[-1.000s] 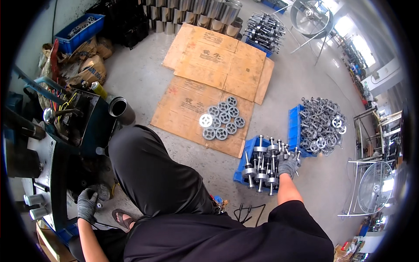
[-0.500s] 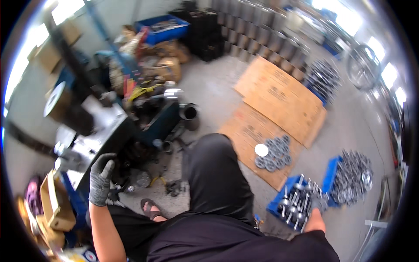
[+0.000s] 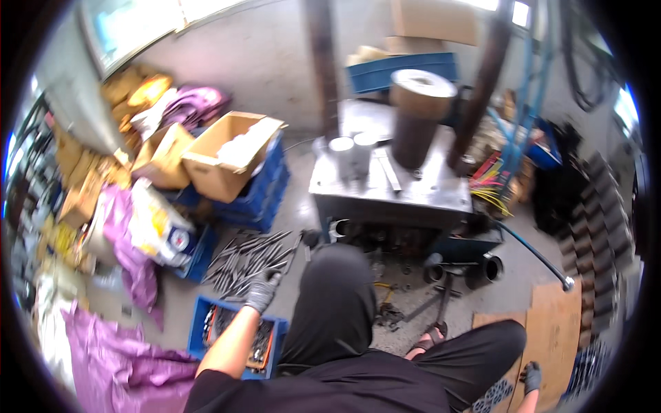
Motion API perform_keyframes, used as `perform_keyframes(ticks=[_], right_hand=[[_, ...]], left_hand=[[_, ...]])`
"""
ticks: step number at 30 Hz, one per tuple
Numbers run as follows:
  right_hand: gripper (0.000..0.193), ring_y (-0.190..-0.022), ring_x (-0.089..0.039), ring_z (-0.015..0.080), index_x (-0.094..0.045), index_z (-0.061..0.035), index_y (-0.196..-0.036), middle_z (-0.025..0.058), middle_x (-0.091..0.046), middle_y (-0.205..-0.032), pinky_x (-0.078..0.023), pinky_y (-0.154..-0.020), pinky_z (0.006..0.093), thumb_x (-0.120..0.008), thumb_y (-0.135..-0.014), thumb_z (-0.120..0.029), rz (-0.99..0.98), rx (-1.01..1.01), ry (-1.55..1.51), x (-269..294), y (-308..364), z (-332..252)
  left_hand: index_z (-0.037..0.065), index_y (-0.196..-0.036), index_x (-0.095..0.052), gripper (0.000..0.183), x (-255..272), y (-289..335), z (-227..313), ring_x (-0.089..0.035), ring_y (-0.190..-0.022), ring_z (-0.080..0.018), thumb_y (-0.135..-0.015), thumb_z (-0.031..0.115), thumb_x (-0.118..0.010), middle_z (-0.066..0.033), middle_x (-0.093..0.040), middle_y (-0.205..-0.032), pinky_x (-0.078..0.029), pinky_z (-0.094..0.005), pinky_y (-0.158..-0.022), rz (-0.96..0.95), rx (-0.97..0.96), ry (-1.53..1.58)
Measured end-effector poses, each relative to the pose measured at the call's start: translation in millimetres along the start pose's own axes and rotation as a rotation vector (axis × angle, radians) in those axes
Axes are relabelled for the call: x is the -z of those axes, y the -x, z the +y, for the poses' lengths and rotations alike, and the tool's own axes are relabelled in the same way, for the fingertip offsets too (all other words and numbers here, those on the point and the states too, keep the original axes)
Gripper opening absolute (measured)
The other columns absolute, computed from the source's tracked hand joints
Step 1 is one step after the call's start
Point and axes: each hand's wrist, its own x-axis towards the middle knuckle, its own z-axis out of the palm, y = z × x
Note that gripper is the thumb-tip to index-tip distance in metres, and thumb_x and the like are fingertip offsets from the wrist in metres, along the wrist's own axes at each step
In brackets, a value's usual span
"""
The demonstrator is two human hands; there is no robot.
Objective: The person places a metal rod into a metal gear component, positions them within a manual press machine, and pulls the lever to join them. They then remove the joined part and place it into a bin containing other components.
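My left hand [image 3: 261, 292], in a grey glove, reaches over a pile of slim metal rods [image 3: 237, 265] on the floor. Its fingers are stretched toward the near right end of the pile, and no rod shows lifted in them. Just below the wrist, a blue crate [image 3: 200, 329] holds small dark metal parts in an orange-edged inner box. Far to the right, my gloved right hand [image 3: 530, 376] is over a flat cardboard sheet [image 3: 555, 344], beside grey metal rings [image 3: 492, 398]. Its fingers are small and blurred, so their grip is unclear.
Ahead stands a metal press table [image 3: 392, 196] with a thick cylinder [image 3: 420, 117] on it. Cardboard boxes [image 3: 227, 155] rest on blue crates at the left. Purple sheeting [image 3: 127, 372] lies at lower left. Hollow cylinders [image 3: 599, 227] are stacked at right.
The view has swung left, bringing the rod pile and boxes into sight. My left hand has moved from beside the press table to the rods; my right hand has left the blue bin of metal parts.
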Motion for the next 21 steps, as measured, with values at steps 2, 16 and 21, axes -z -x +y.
perform_keyframes(ticks=[2,16,21], right_hand=[[0.037,-0.061,-0.061,0.0179,-0.061,-0.0048,-0.133,0.0087,-0.067,-0.099,-0.051,-0.045,0.033,-0.064,-0.1,-0.02,-0.199,0.178,0.068,-78.5,-23.0,-130.0],[0.027,-0.093,-0.07,0.0356,-0.071,-0.0007,-0.108,0.0182,-0.072,-0.1,-0.057,-0.083,0.0433,-0.074,-0.082,-0.006,-1.017,1.23,1.091,-343.3,152.1,-471.6],[0.025,-0.091,-0.071,0.0331,-0.071,0.0006,-0.107,0.0178,-0.073,-0.098,-0.057,-0.082,0.0393,-0.072,-0.082,-0.002,-0.788,1.194,0.623,-344.8,130.1,-458.7]], left_hand=[[0.001,-0.113,-0.073,0.03,17.3,43.6,-45.6,-0.073,-0.094,-0.0303,-0.096,0.025,-0.068,-0.0189,-0.076,-0.104,-0.056,-0.0404,-0.088,0.051,0.089,-0.218],[0.004,-0.116,-0.073,0.037,-10.8,83.0,-63.2,-0.07,-0.106,-0.0372,-0.093,0.032,-0.067,-0.0222,-0.074,-0.109,-0.055,-0.045,-0.094,0.168,0.34,-0.271],[0.006,-0.12,-0.072,0.04,-22.6,22.5,-88.9,-0.069,-0.11,-0.0382,-0.093,0.034,-0.067,-0.0246,-0.073,-0.112,-0.054,-0.0467,-0.096,0.061,0.345,-0.282]])
